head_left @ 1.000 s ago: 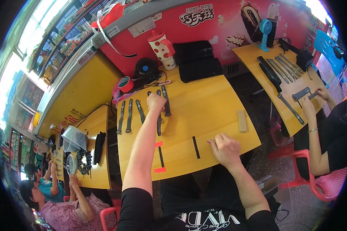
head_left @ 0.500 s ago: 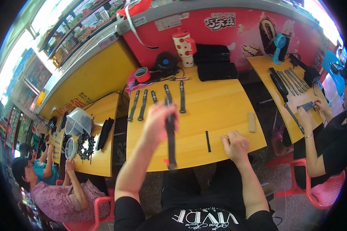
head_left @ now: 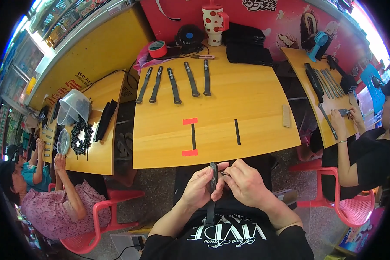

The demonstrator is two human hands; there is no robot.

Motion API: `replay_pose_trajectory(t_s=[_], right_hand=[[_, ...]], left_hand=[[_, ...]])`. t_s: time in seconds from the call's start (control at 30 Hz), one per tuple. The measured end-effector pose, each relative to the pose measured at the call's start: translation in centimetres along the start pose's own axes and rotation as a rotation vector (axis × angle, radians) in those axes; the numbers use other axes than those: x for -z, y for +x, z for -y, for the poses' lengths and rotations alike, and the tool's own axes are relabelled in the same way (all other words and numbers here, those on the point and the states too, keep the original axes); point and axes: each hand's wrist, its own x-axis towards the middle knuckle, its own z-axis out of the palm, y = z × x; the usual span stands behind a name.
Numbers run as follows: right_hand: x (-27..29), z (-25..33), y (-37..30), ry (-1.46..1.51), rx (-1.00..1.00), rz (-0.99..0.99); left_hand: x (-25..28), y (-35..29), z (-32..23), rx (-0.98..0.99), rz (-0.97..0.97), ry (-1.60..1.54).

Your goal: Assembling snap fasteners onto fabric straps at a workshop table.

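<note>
My left hand (head_left: pixel 198 187) is closed around a dark strap (head_left: pixel 213 173), held in front of my chest just off the table's near edge. Its upper end is folded over and its tail hangs below my fingers. My right hand (head_left: pixel 248 184) meets it there, thumb and fingertips pinched at the strap's side; whatever small thing they grip is mostly hidden. Several similar dark straps (head_left: pixel 174 86) lie in a row across the table's far half. Nearer me, a thin black strip (head_left: pixel 193 137) runs between two pieces of red tape (head_left: pixel 190 121). A second black strip (head_left: pixel 238 132) lies to its right.
A tan block (head_left: pixel 286 116) sits by the wooden table's (head_left: pixel 160 151) right edge. Along the back are a red tape roll (head_left: pixel 157 49), a black fan (head_left: pixel 190 35), a spotted tumbler (head_left: pixel 212 26) and stacked black pouches (head_left: pixel 249 54). People work at tables on both sides.
My left hand has come back from above the table with the strap, toward my chest. My right hand has left the tabletop and joined it. The red-taped strip is now uncovered.
</note>
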Motion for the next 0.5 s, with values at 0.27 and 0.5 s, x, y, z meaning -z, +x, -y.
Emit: replay_pose_trajectory(t_s=[0.27, 0.5], right_hand=[[-0.37, 0.16, -0.45, -0.084, -0.088, 0.070], [-0.62, -0.02, -0.61, -0.091, -0.109, 0.069]], left_hand=[[0.13, 0.14, 0.38, 0.018, 0.022, 0.083], [-0.32, 0.43, 0.18, 0.033, 0.017, 0.100]])
